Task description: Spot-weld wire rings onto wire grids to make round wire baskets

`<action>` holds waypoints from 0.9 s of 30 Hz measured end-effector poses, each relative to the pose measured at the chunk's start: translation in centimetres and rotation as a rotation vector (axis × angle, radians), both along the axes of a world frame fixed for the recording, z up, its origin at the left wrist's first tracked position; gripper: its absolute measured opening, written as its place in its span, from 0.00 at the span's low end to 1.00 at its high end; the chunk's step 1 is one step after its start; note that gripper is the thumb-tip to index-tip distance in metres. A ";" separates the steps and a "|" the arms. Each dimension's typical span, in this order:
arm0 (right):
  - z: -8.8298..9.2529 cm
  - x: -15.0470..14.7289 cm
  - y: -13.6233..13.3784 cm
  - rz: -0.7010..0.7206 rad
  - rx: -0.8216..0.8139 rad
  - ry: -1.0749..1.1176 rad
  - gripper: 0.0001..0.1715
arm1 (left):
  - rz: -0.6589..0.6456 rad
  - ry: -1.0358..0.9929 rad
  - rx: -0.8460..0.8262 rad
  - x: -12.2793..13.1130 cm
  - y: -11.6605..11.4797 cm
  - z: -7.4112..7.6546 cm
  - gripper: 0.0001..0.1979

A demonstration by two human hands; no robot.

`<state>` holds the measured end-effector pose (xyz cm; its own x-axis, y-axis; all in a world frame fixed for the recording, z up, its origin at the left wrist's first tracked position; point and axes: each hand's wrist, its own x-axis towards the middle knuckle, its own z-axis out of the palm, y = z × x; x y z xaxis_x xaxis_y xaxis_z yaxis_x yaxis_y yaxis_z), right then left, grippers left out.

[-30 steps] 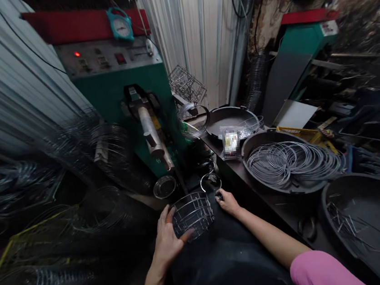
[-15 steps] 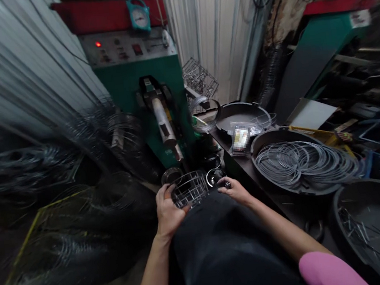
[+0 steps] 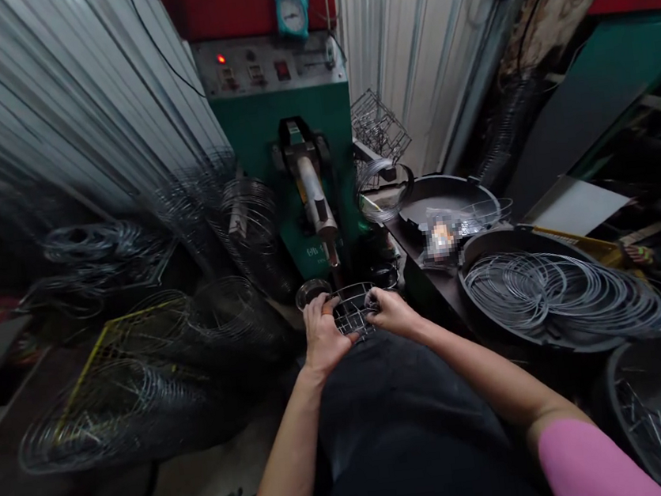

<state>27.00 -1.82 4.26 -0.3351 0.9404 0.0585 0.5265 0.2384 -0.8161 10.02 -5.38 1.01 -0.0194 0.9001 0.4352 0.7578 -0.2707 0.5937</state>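
A small round wire basket (image 3: 353,315) is held just above my lap, in front of the green machine. My left hand (image 3: 325,334) is closed on its left side, thumb along the near edge. On the right side, my right hand (image 3: 390,312) grips the rim with bent fingers. The machine's metal welding arm (image 3: 316,202) points down, its tip (image 3: 332,254) close behind the basket, and a lower post partly shows through the wires. Whether the basket touches the post I cannot tell.
To the right, a black pan (image 3: 499,340) holds many wire rings (image 3: 550,287); another pan (image 3: 641,411) has short wire pieces. A further pan (image 3: 443,191) stands behind. Left are stacked wire baskets (image 3: 144,396) and wire coils (image 3: 94,241). A teal dial clock (image 3: 292,15) hangs above the control panel.
My right hand has moved left from beside the round metal part onto the basket's right side. The view has turned left, so the machine appears further right.
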 end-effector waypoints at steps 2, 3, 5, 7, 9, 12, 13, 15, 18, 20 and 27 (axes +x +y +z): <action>-0.7 -0.5 -0.5 -0.035 0.036 -0.018 0.09 | -0.008 0.003 -0.002 0.1 0.0 -0.2 0.35; -1.0 -0.7 -0.7 -0.045 0.045 -0.027 0.08 | -0.009 0.011 -0.005 0.2 -0.1 -0.3 0.34; -1.4 -0.9 -1.1 -0.050 0.061 -0.044 0.08 | -0.008 0.038 -0.018 0.3 -0.2 -0.4 0.35; -1.6 -0.8 -1.3 -0.022 0.063 -0.049 0.08 | -0.001 0.064 -0.030 0.4 -0.3 -0.5 0.36; -1.6 -0.6 -1.3 0.021 0.050 -0.046 0.10 | 0.003 0.081 -0.033 0.4 -0.5 -0.4 0.36; -1.5 -0.4 -1.4 0.046 0.034 -0.073 0.14 | 0.000 0.108 -0.017 0.3 -0.6 -0.1 0.30; -1.6 -0.4 -1.4 0.040 0.039 -0.090 0.14 | -0.006 0.122 -0.010 0.3 -0.6 0.0 0.27; -1.7 -0.5 -1.6 0.016 0.061 -0.124 0.15 | -0.025 0.153 0.004 0.2 -0.6 0.0 0.21; -1.7 -0.6 -1.9 -0.002 0.079 -0.161 0.16 | -0.072 0.187 0.025 -0.1 -0.5 -0.2 0.15; -1.6 -0.6 -1.9 0.026 0.066 -0.185 0.17 | -0.098 0.195 0.026 -0.3 -0.4 -0.4 0.14; -0.9 0.7 -0.9 0.234 0.071 -0.173 0.17 | -0.137 0.139 -0.003 -0.6 -0.2 -0.4 0.17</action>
